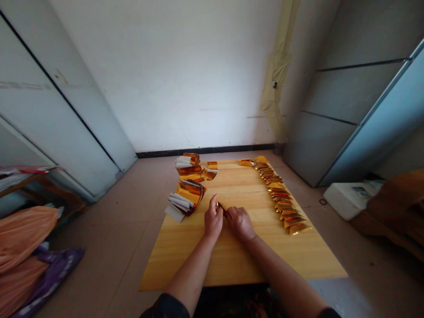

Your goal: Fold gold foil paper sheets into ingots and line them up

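Observation:
Both hands meet over the middle of the wooden table (251,265), working on one small piece of gold foil paper (221,205). My left hand (213,216) pinches it from the left, thumb pointing up. My right hand (240,221) has its fingers curled over the right side of the piece, so most of the paper is hidden. Left of my hands lies a fanned stack of gold foil sheets (192,192) with pale grey backs. Along the table's right side runs a long row of folded gold foil pieces (280,198), overlapping one another.
Another stack of foil sheets (188,170) lies at the table's far left, with loose sheets (210,173) beside it. A white box (341,201) stands on the floor at right, near a grey cabinet (331,110). Orange and purple bags (26,247) are at left.

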`<act>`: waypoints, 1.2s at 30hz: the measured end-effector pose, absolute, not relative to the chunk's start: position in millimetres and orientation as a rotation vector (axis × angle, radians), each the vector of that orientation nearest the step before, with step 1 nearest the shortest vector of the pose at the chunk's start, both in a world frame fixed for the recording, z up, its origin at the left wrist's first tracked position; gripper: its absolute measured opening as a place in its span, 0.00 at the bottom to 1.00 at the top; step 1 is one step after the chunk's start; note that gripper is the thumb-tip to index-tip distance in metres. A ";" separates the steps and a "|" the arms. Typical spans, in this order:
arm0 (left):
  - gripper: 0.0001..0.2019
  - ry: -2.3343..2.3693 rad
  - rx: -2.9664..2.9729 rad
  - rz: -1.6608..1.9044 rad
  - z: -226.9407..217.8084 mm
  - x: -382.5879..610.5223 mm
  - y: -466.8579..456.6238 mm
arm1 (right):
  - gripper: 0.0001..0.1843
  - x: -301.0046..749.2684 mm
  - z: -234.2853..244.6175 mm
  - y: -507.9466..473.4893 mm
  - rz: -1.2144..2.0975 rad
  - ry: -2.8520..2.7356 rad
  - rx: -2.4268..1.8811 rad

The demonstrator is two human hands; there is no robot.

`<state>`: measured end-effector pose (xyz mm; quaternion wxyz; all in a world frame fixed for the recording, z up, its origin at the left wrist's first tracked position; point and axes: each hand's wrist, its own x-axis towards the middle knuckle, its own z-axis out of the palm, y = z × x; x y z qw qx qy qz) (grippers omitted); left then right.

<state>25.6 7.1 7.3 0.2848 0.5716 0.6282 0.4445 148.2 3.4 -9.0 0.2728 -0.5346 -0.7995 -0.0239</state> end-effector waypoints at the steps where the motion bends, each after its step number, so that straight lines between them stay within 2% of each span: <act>1: 0.26 1.686 1.542 1.181 8.3 25.3 7.4 | 0.11 147.6 -9.0 3.1 -0.058 -2.150 -1.442; 5: 0.28 1.681 1.583 1.163 7.7 23.5 8.5 | 0.11 147.3 -9.8 1.4 0.043 -2.110 -1.495; 12: 0.30 1.661 1.593 1.153 0.8 22.0 8.9 | 0.11 147.8 -15.3 3.5 0.434 -1.844 -1.590; 27: 0.30 1.785 1.682 0.997 5.0 24.0 7.3 | 0.09 149.1 -4.0 3.0 0.463 -1.833 -1.583; 36: 0.31 1.777 1.658 1.042 2.7 23.0 5.7 | 0.06 147.2 1.3 0.9 0.508 -1.782 -1.577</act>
